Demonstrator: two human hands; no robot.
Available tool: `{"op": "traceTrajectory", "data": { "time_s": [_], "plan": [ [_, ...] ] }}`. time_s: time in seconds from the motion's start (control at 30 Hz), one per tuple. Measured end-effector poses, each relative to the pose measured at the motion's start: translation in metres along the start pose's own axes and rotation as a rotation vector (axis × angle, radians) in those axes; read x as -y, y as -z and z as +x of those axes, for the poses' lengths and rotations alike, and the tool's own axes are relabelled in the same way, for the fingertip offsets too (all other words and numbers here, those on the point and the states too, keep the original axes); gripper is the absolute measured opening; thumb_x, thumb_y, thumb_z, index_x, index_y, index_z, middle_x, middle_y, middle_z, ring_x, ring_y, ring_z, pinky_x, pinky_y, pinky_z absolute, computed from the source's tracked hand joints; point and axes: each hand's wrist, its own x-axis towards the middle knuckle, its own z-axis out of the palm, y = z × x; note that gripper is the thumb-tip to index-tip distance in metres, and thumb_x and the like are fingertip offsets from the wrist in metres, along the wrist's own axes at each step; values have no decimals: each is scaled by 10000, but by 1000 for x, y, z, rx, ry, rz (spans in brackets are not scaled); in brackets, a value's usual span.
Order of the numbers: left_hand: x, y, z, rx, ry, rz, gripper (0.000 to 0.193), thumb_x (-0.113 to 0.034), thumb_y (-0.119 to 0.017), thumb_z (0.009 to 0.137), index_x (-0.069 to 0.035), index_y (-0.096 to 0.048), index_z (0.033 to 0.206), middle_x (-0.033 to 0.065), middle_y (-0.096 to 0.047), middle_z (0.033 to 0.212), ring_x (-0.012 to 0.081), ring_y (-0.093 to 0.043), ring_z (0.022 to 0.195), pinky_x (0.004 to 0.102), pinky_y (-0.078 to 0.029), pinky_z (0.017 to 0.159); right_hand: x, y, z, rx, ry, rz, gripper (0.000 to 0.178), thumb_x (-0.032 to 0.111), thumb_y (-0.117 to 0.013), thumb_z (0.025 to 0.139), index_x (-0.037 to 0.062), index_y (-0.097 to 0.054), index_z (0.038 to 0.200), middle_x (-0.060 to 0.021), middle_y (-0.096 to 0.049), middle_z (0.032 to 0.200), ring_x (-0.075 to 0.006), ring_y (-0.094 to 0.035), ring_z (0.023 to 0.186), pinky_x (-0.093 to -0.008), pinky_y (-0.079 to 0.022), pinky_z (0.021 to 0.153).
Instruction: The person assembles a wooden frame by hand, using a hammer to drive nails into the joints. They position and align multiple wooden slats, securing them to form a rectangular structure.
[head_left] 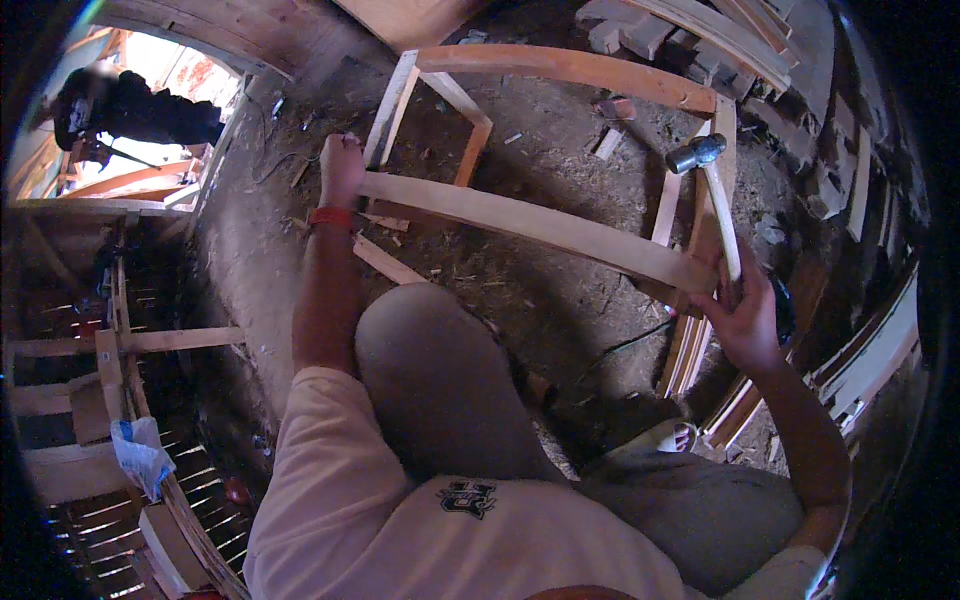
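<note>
A wooden frame [570, 65] of pale and reddish boards stands on the dirt floor in front of me. Its near rail [530, 222] runs from one hand to the other. My left hand [342, 172], with a red band at the wrist, is closed at the near left corner of the frame. In my right hand [745, 318] is a hammer [722, 205], its metal head up and its light handle rising from my grip. The thumb of that hand rests against the right end of the near rail.
Stacked boards [720, 40] and bricks or blocks line the far right. Wood scraps [608, 143] and shavings litter the floor. At left are a slatted wooden structure [110, 340] and a plastic bag [143, 455]. Another person [140, 108] is by the bright opening.
</note>
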Motion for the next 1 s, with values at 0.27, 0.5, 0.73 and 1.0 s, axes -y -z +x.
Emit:
{"op": "traceTrajectory", "data": {
  "time_s": [0.27, 0.5, 0.73, 1.0],
  "plan": [
    [4, -37, 0, 24, 24, -20, 383, -346, -501, 1043, 11, -574, 1158, 211, -685, 1016, 367, -674, 929, 474, -498, 811, 13, 12, 0, 29, -8, -35, 616, 3, -809, 763, 13, -527, 1310, -104, -608, 1118, -203, -590, 1062, -359, -474, 966],
    [-13, -41, -1, 65, 145, -196, 411, -367, -513, 1041, 25, -600, 1127, 203, -692, 1009, 336, -670, 910, 467, -495, 814, 4, 18, -2, 36, -43, -31, 624, 26, -825, 776, 16, -516, 1318, -74, -583, 1047, -161, -555, 940, -340, -490, 859],
    [50, -8, 31, 68, 108, -130, 377, -318, -511, 1027, 33, -629, 1100, 216, -679, 978, 340, -643, 891, 465, -482, 825, 10, 13, 7, 70, 104, 22, 666, 26, -847, 756, 19, -514, 1333, -47, -592, 1066, -135, -554, 956, -314, -500, 836],
    [15, -10, -7, 7, -76, 153, 304, -259, -542, 1000, 33, -625, 1013, 203, -654, 939, 353, -632, 889, 462, -487, 824, 0, 2, 5, 81, -47, 240, 729, 88, -863, 774, 0, -480, 1388, -107, -599, 1216, -192, -567, 1171, -367, -487, 1011]
  ]
}}
